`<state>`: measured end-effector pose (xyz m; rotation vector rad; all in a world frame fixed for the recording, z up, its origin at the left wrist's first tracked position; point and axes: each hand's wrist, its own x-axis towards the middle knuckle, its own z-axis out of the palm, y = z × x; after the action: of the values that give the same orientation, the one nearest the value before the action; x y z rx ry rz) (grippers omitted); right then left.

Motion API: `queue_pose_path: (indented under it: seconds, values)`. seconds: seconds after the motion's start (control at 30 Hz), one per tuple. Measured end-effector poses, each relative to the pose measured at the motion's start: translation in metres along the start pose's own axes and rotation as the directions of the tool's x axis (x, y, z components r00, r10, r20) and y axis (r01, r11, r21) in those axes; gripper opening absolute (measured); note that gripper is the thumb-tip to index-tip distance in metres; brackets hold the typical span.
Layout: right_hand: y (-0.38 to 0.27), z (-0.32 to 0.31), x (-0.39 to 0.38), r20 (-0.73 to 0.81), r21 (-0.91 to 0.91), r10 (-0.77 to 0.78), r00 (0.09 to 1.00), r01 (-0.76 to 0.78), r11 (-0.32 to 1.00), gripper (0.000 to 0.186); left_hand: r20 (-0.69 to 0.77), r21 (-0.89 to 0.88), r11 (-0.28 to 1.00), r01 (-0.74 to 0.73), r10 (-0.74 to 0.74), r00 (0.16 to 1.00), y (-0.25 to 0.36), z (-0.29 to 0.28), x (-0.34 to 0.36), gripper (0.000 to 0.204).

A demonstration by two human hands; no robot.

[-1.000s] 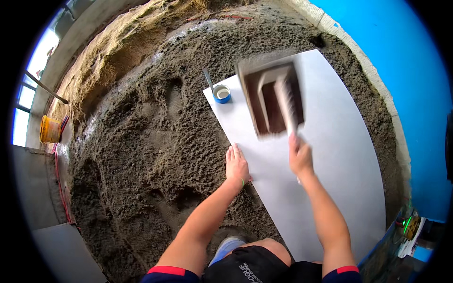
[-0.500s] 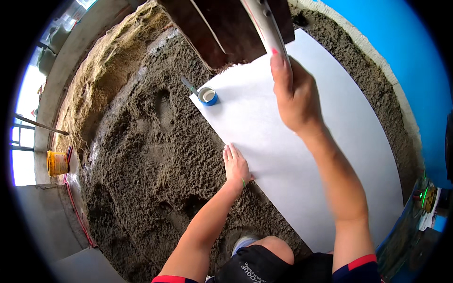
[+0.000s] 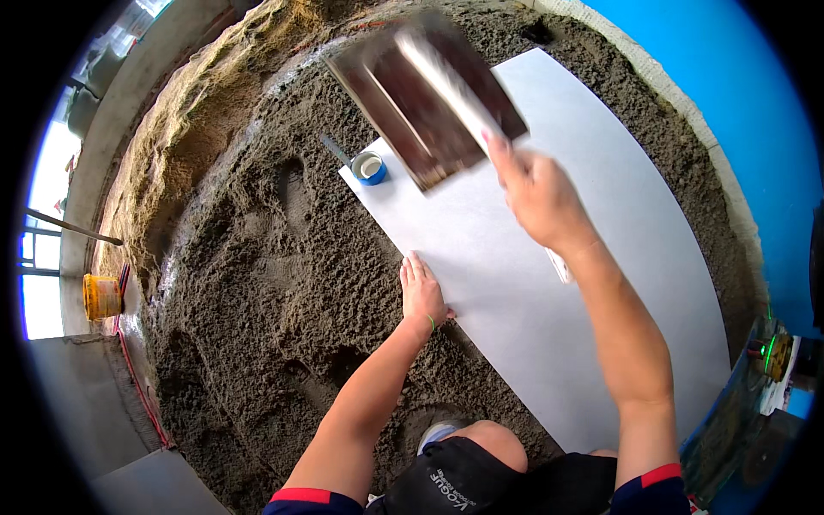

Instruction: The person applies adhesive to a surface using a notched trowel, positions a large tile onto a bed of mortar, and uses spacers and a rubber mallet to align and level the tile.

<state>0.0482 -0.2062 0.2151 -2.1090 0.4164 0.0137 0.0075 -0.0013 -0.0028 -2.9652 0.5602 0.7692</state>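
Note:
A large white slab (image 3: 601,257) lies on a bed of damp grey mortar (image 3: 249,257). My right hand (image 3: 549,202) is wrapped round the long white handle of a trowel-like tool (image 3: 446,112) with a broad dark brown rectangular plate. Motion blurs the tool, which hangs over the slab's far left corner; I cannot tell whether it touches. My left hand (image 3: 422,290) lies flat at the slab's left edge, fingers stretched out. Beside that far corner, a small blue ring-shaped thing (image 3: 369,168) with a pale inside sits on the slab, a grey-handled tool (image 3: 335,150) against it.
Sandy tan material (image 3: 184,129) is heaped along the far left wall. A yellow bucket (image 3: 103,297) stands at the left. A blue surface (image 3: 712,103) borders the mortar at the right. Lower right, a device (image 3: 777,354) shows a green light line.
My right hand has come down and nearer with the tool, so more of its dark plate shows. My left hand stays at the slab's edge.

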Motion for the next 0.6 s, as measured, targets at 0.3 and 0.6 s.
queue_pose_path:
  seconds: [0.3, 0.6]
  values:
    - [0.161, 0.068, -0.034, 0.057, -0.262, 0.162, 0.985, -0.142, 0.955, 0.067, -0.069, -0.049, 0.998, -0.030, 0.027, 0.997, 0.012, 0.005, 0.006, 0.129]
    - [0.016, 0.002, -0.039, 0.113, -0.006, 0.051, 0.992, -0.051, 0.999, 0.070, 0.025, 0.091, 0.996, 0.017, -0.020, 0.999, 0.006, -0.005, -0.001, 0.129]
